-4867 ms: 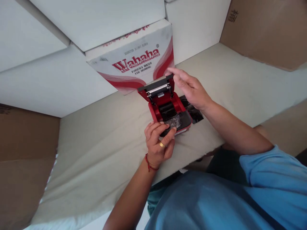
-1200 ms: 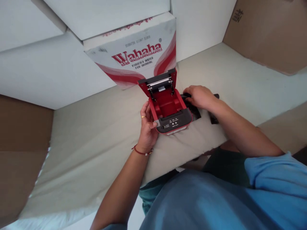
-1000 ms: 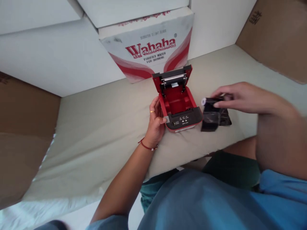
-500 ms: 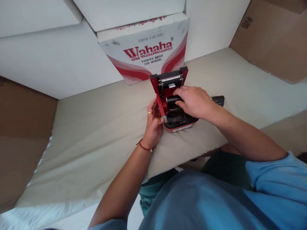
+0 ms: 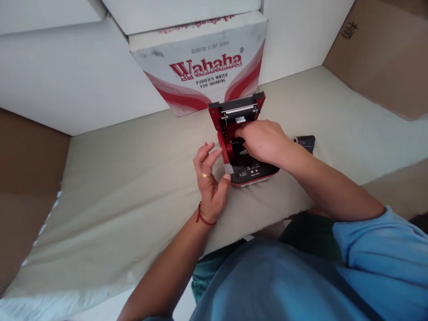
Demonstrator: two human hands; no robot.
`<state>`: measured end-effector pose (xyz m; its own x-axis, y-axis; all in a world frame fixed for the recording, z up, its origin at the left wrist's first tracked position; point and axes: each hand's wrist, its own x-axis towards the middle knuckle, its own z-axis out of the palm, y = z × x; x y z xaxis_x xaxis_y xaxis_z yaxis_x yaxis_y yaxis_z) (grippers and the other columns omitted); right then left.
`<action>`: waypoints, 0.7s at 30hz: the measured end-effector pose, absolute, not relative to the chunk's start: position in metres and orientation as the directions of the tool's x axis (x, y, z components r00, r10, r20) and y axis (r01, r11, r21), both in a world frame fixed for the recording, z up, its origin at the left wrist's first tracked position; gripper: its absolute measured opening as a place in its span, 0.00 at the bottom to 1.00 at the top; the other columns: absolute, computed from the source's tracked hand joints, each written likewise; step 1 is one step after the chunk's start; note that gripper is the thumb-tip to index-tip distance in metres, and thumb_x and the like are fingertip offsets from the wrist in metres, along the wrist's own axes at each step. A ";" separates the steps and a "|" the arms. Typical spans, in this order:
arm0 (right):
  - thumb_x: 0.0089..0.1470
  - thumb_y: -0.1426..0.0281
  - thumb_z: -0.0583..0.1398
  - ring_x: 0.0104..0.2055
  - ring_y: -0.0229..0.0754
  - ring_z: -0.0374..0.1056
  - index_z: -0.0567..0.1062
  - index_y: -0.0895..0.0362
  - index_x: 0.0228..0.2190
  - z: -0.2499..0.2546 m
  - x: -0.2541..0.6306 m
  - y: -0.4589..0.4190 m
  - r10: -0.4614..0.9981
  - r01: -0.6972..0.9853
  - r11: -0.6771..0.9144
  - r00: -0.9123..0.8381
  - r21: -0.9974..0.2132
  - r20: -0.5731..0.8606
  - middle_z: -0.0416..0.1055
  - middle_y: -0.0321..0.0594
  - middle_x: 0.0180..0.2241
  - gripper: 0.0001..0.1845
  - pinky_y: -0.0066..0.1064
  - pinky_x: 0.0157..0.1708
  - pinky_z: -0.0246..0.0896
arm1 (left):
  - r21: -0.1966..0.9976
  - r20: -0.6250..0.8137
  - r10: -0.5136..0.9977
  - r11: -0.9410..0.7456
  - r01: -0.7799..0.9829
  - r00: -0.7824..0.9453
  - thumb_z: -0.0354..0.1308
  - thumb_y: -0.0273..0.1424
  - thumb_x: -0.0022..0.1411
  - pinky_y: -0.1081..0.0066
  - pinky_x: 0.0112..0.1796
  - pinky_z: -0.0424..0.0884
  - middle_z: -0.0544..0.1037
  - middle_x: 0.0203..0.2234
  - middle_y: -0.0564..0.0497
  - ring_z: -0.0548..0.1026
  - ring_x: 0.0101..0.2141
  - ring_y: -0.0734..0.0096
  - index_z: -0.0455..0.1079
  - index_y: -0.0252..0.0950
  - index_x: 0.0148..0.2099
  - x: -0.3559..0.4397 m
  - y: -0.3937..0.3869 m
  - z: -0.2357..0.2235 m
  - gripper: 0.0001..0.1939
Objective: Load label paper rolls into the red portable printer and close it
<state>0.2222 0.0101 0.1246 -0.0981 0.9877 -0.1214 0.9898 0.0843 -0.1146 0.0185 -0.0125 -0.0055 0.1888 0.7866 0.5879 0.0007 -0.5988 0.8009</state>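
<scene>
A small red and black label printer (image 5: 252,172) stands on the cloth with its lid (image 5: 239,107) raised toward the back. In its red compartment sits a black roll (image 5: 238,147), partly covered by my right hand (image 5: 262,140). The fingers of that hand reach into the compartment and are closed on the roll; their tips are partly hidden. My left hand (image 5: 212,183) is at the printer's left side, fingers spread and holding nothing, its thumb close to the front left corner. A second dark roll (image 5: 306,142) lies on the cloth behind my right forearm.
Behind the printer stands a white and red Wahaha water carton (image 5: 207,67), with white boxes (image 5: 67,80) around it. Brown cardboard stands at the left (image 5: 30,191) and the right (image 5: 384,58). A wrinkled beige cloth (image 5: 133,187) covers the work surface.
My right hand has brought a black roll from the right into the printer, and its loose end no longer covers the front panel. My left hand has let go of the printer's side and spread.
</scene>
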 end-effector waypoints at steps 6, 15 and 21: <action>0.72 0.68 0.65 0.40 0.44 0.81 0.88 0.54 0.42 0.128 0.254 -0.022 0.951 0.707 0.309 -0.209 -0.636 0.230 0.88 0.40 0.41 0.10 0.36 0.46 0.73 | 0.450 0.754 0.524 -0.852 0.268 0.397 0.59 0.30 0.75 0.40 0.76 0.64 0.87 0.56 0.50 0.75 0.71 0.52 0.81 0.47 0.59 0.015 -0.029 0.013 0.16; 0.71 0.36 0.62 0.54 0.47 0.82 0.82 0.48 0.58 0.096 0.296 0.023 0.774 0.548 0.373 0.261 -0.749 0.577 0.87 0.44 0.55 0.34 0.39 0.50 0.79 | 0.365 0.796 0.396 -0.917 0.158 0.458 0.59 0.28 0.66 0.49 0.73 0.69 0.92 0.51 0.50 0.90 0.56 0.58 0.69 0.44 0.74 0.026 -0.040 0.022 0.35; 0.74 0.34 0.56 0.57 0.48 0.83 0.87 0.49 0.54 0.089 0.282 0.022 0.860 0.463 0.401 0.107 -0.791 0.499 0.88 0.40 0.51 0.36 0.45 0.63 0.77 | 0.377 0.819 0.372 -0.923 0.081 0.437 0.60 0.29 0.66 0.54 0.65 0.72 0.91 0.52 0.46 0.90 0.55 0.57 0.60 0.40 0.81 0.028 -0.046 0.023 0.43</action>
<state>0.2817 0.0220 0.0893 0.1072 0.8602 0.4986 0.4629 0.4007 -0.7907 0.0275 -0.0463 0.0232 0.4368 0.3723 0.8189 0.0805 -0.9229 0.3766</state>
